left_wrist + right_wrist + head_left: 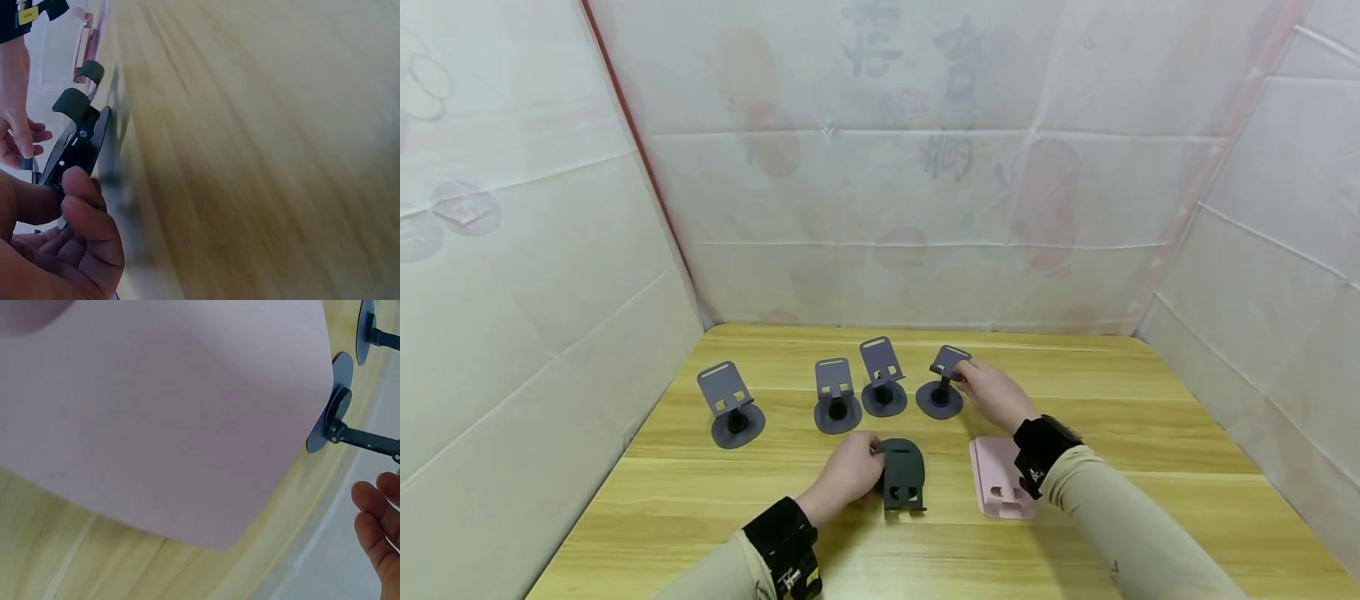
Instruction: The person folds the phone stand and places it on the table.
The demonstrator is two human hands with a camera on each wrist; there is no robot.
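**Two hands, two stands**

You sit at a wooden table (1150,433) with white sheets hung all around it. Six phone stands are on the table.

Far to the left a grey stand (731,403) is standing up by itself. Next come two more grey stands (837,397) side by side, very close to each other. All three have a round foot and a tilted plate on top.

Your left hand (847,475) is near you, in the middle of the table. Its fingers are curled on the left edge of a black stand (903,473). This stand is folded flat and lies on the table. In the left wrist view you can see your thumb (87,206) pressed on the stand's edge.

Your right hand (992,390) reaches farther back. Its fingertips pinch the top plate of the fourth stand (942,383), the last one in the row. That stand is upright on its round foot, just right of the two close ones.

A pink stand (996,479) lies flat under your right wrist, just to the right of the black one. It fills most of the right wrist view.
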